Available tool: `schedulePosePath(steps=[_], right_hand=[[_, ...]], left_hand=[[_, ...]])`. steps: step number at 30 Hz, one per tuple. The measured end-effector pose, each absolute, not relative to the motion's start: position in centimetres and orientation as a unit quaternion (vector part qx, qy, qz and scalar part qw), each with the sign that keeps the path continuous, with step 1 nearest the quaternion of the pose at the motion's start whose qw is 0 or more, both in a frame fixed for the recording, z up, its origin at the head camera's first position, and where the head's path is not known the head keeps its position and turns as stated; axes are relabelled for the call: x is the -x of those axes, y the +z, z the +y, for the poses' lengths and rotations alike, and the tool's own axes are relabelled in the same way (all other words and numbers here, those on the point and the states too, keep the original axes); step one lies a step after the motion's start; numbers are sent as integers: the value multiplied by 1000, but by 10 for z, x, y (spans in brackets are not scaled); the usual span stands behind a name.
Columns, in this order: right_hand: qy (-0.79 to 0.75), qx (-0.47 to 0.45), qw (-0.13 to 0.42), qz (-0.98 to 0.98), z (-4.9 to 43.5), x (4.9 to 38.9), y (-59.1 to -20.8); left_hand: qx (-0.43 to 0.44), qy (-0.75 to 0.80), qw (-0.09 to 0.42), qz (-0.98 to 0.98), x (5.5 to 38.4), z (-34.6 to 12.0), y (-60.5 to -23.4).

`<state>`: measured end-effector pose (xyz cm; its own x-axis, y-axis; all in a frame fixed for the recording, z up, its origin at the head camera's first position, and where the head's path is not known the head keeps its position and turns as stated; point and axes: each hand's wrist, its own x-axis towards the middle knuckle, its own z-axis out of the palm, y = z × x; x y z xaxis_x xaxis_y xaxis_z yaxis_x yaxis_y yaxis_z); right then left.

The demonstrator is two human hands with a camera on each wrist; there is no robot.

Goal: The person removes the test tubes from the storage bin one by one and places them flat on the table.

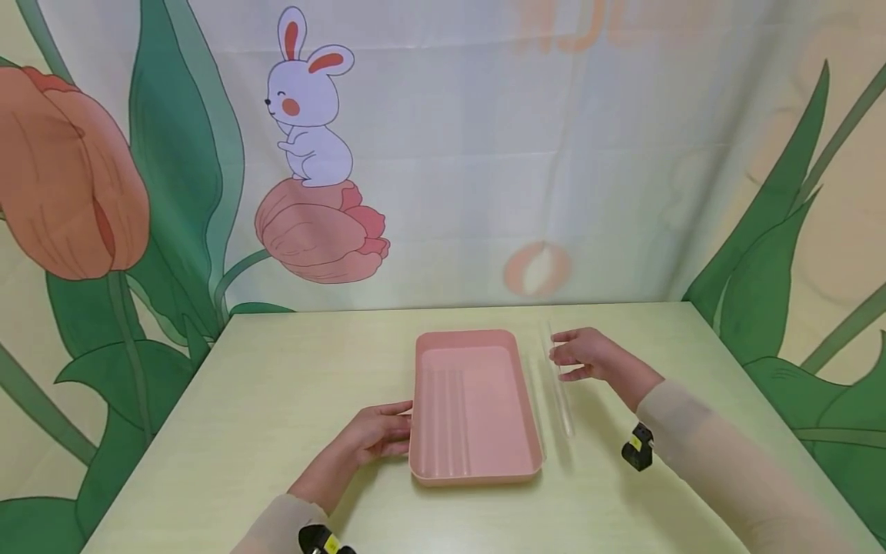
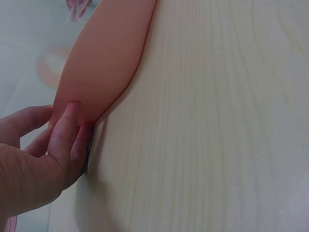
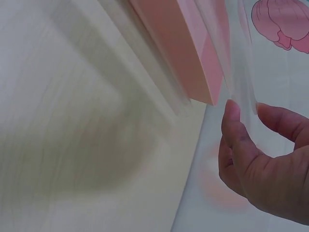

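A pink rectangular tray [image 1: 501, 408] lies on the table, with several clear tubes [image 1: 443, 423] side by side along its left half. My left hand [image 1: 377, 435] touches the tray's left outer wall; in the left wrist view its fingertips [image 2: 72, 108] rest against that wall. To the right of the tray, my right hand [image 1: 588, 358] pinches a long clear tube [image 1: 564, 412] between thumb and fingers. The right wrist view shows this tube [image 3: 247, 63] held above the table. Another clear strip, apparently a tube [image 3: 140, 63], lies on the table beside the tray's right wall.
The pale wood-grain table [image 1: 291, 369] ends at a printed cloth backdrop [image 1: 457, 154] with a rabbit and tulips. More cloth with leaves hangs at both sides. A small black camera [image 1: 638, 448] sits at the right wrist.
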<state>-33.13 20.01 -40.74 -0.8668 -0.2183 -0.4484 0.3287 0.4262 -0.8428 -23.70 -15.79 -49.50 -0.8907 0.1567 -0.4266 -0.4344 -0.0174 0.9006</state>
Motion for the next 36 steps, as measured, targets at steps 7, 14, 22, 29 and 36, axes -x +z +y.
schedulePosePath(steps=[7,14,22,29,36], right_hand=[[-528,-42,253,810,198,335,-426],[-524,-55,250,812,195,335,-441],[-521,-63,248,814,191,341,-454],[-521,-71,248,813,187,347,-464],[-517,-84,244,816,184,349,-467]], left_hand=[[100,706,212,668,237,-158,-494],[103,707,209,667,236,-158,-494],[116,705,203,670,237,-159,-497],[113,707,206,667,238,-158,-497],[111,705,206,669,238,-157,-495]])
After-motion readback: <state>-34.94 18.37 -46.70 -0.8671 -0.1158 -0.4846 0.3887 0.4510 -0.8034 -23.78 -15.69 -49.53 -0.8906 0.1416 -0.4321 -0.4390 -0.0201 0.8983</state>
